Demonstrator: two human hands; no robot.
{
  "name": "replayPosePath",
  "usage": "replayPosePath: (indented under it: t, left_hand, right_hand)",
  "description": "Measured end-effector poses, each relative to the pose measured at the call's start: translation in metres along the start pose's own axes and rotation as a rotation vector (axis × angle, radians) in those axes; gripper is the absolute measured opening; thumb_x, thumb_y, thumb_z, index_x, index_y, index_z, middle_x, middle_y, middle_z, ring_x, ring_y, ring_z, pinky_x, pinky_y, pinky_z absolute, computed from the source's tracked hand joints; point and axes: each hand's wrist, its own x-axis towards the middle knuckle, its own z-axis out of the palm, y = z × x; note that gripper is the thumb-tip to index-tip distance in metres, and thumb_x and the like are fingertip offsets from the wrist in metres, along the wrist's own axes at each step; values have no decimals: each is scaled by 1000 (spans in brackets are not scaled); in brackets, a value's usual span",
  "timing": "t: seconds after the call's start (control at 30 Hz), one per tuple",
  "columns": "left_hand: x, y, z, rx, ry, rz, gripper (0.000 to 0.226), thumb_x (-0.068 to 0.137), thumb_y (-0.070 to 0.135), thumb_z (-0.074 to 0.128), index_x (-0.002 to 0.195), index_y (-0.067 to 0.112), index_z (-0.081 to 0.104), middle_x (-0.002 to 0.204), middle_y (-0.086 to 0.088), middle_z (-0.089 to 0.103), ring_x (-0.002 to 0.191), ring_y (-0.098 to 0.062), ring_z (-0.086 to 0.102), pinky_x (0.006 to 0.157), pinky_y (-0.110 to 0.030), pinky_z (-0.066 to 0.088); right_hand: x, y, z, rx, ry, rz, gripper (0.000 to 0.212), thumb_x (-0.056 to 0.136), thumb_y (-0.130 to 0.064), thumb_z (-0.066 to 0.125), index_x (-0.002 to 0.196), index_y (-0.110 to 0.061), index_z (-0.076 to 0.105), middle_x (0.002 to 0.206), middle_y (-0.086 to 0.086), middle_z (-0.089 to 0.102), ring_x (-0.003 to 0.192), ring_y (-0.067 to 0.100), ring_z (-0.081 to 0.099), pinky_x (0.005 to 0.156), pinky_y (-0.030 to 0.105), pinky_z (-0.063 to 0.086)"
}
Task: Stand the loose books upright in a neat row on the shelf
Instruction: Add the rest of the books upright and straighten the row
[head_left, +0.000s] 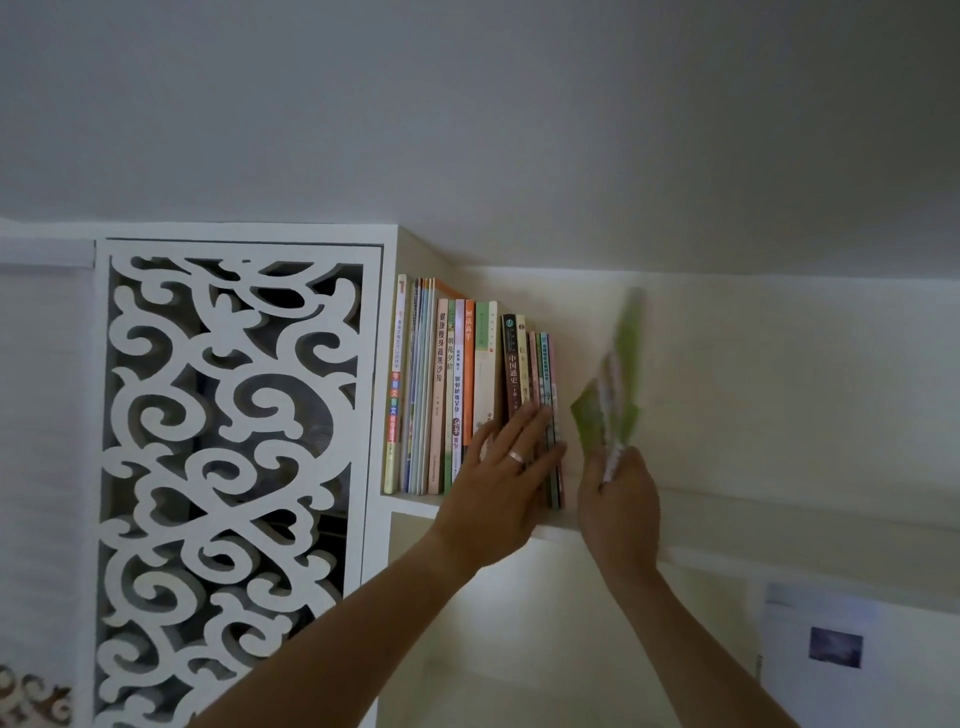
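Observation:
Several books (470, 384) stand upright in a row at the left end of a high white shelf (727, 512). My left hand (501, 467) lies flat with straight fingers against the spines at the row's right end. Just right of the row, my right hand (618, 499) grips the lower end of a thin green book (615, 384). That book is tilted to the right and blurred, apart from the row.
A white fretwork cabinet door (228, 467) adjoins the shelf on the left. The ceiling is close above the books. The shelf runs on bare to the right. A paper with a dark picture (831, 649) hangs on the wall lower right.

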Motion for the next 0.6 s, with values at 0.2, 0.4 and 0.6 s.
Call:
replayPosePath:
  t: [0.2,0.4,0.6]
  left_hand:
    - [-5,-15,5,-38,71,46,63,100,31,49,161,27,31,171,-2,17,160,-22,5,124,-57,24]
    - [0,-24,8,-104,158,51,55,100,32,53,154,21,45,167,-5,29,159,-20,15,126,-49,21]
    - [-2,-24,11,-270,250,1,54,93,22,60,145,12,52,163,-2,39,156,-14,23,126,-45,22]
  right_hand:
    - [6,-4,11,-399,-155,-38,68,98,-66,13,112,-24,64,89,-2,68,72,19,64,62,33,54]
    - [23,-5,11,-316,-427,206,77,94,-79,18,102,-22,69,82,0,64,75,21,64,67,31,50]
    - [32,7,16,-192,-700,247,101,77,-97,5,109,-27,70,111,11,62,99,26,63,96,43,52]
